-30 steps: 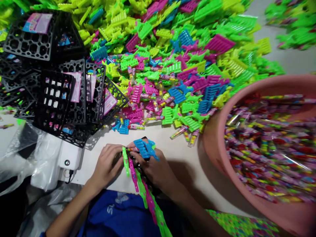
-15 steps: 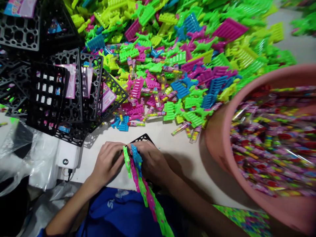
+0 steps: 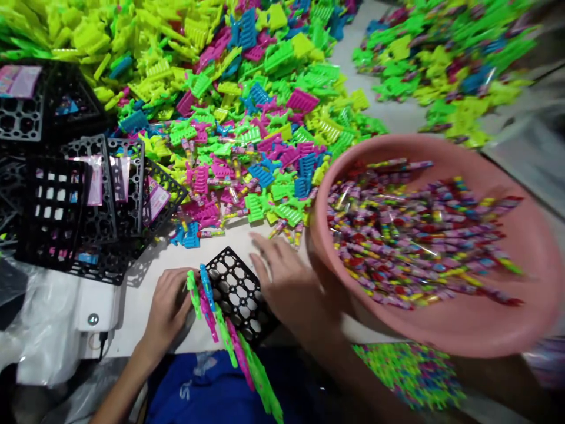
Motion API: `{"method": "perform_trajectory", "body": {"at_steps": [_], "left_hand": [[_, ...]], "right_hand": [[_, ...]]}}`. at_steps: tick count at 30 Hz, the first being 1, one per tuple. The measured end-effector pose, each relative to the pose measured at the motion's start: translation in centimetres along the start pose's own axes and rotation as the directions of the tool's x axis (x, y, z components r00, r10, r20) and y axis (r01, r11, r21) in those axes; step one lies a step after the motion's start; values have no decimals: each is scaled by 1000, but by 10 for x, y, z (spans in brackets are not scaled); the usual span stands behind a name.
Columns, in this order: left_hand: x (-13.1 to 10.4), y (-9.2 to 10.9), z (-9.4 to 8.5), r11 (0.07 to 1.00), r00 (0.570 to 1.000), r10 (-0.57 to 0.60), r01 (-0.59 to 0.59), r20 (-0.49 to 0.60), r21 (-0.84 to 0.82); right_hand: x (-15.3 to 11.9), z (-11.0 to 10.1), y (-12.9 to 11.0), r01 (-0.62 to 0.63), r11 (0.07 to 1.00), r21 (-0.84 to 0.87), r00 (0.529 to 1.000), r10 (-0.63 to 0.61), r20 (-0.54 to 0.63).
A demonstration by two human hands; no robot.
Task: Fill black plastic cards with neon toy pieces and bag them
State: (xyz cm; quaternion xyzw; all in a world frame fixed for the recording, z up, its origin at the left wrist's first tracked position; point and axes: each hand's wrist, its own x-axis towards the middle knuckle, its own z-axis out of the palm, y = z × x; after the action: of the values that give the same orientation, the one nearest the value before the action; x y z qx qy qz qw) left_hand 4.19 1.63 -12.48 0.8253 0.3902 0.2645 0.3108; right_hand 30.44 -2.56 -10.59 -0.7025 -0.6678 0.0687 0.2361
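Note:
A black plastic lattice rack is tilted up at the table's front edge, close to my body. Along its left side runs a row of coloured plastic combs, with a blue comb and a green comb at the far end. My left hand is closed at that end, apparently gripping the rack's edge beside the green comb; its fingertips are partly hidden. My right hand, slightly blurred, is raised off the rack's right side with fingers apart and nothing visible in them.
Loose combs lie heaped across the table. To the right, a pink basin holds many small candy-filled tubes. More black racks with labels are piled left, near a white power bank and clear plastic bags.
My right hand has come away from the rack's far end and moved right, its fingers opening. The left hand stays by the combs. The view has shifted right, showing more of the basin.

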Motion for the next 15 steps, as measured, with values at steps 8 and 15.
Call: {"method": "perform_trajectory", "body": {"at_steps": [8,15], "left_hand": [[-3,0,0,998,998,-53,53,39,22],[-5,-2,2,997,997,-71,71,40,-9]], "right_hand": [[-16,9,31,-185,981,-56,971,174,-164],[-29,5,-4,-399,608,686,882,458,107]]}}
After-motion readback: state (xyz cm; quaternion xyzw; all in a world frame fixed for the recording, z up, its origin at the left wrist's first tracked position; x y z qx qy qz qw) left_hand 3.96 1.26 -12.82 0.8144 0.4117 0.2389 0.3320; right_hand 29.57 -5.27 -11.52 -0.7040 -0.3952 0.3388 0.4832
